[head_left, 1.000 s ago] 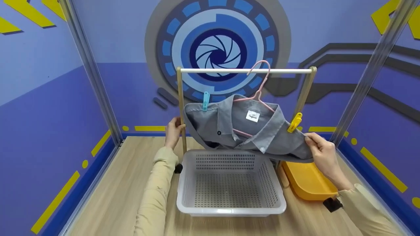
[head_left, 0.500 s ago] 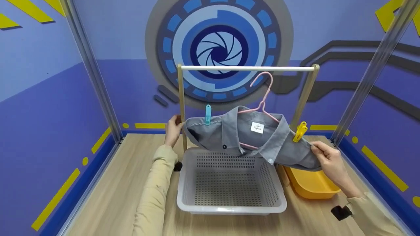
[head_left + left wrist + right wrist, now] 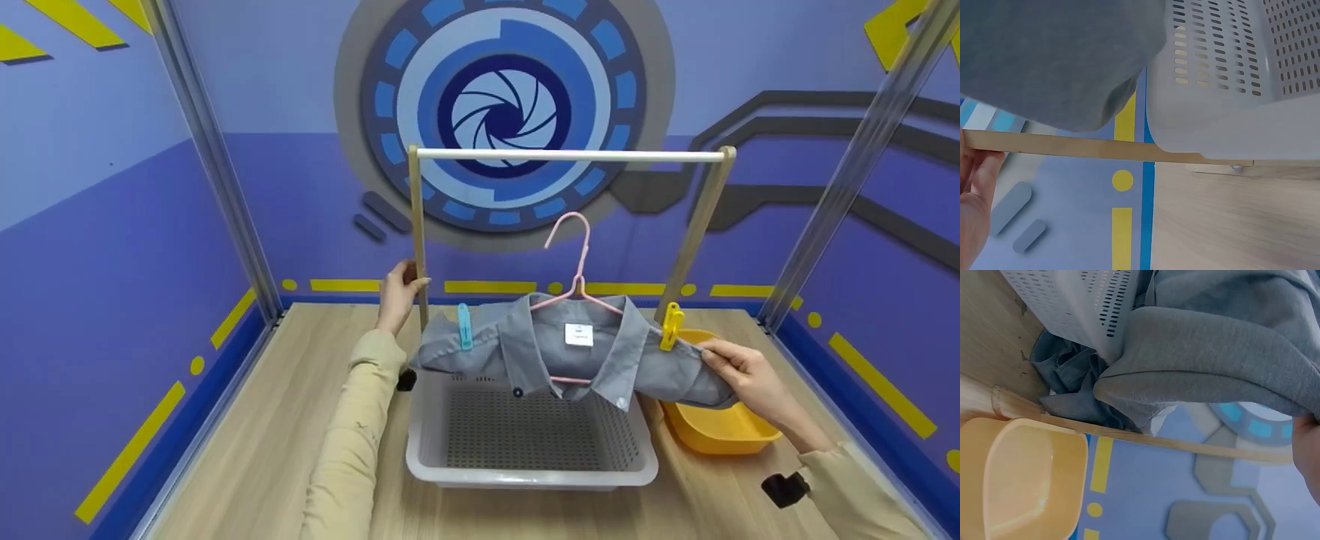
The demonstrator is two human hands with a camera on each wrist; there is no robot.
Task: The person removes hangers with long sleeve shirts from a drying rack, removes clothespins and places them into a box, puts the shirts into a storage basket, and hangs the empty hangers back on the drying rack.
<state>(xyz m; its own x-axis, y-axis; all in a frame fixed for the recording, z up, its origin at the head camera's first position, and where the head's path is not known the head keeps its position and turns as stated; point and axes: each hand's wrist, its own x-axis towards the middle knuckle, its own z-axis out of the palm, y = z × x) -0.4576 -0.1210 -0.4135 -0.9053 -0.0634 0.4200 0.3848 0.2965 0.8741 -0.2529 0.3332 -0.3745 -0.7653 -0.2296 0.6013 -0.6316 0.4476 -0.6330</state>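
A grey collared shirt [image 3: 555, 352] droops over the basket on a pink hanger [image 3: 580, 262], whose hook stands free below the rack's white rod [image 3: 570, 155]. My right hand [image 3: 754, 381] pinches the shirt near its right shoulder end. A blue clothespin [image 3: 465, 328] and a yellow clothespin [image 3: 671, 328] clip the two shoulders. My left hand [image 3: 397, 300] holds the rack's left wooden post [image 3: 418, 217], thumb across its front; the left wrist view shows fingers at that post [image 3: 1072, 145]. The shirt's left end hangs apart from this hand. Its lower part is mostly hidden behind the basket.
A white perforated basket [image 3: 532, 478] stands in front of the rack. An orange-yellow tray [image 3: 727, 436] sits at its right, partly under the shirt. The right wrist view shows a fold of cloth [image 3: 1067, 363] beneath the basket's side. Patterned walls enclose the table [image 3: 247, 442].
The hanger and shirt have dropped from the rod's height to well below it. The shirt's left end has come down away from my left hand. My right hand has moved slightly down and right.
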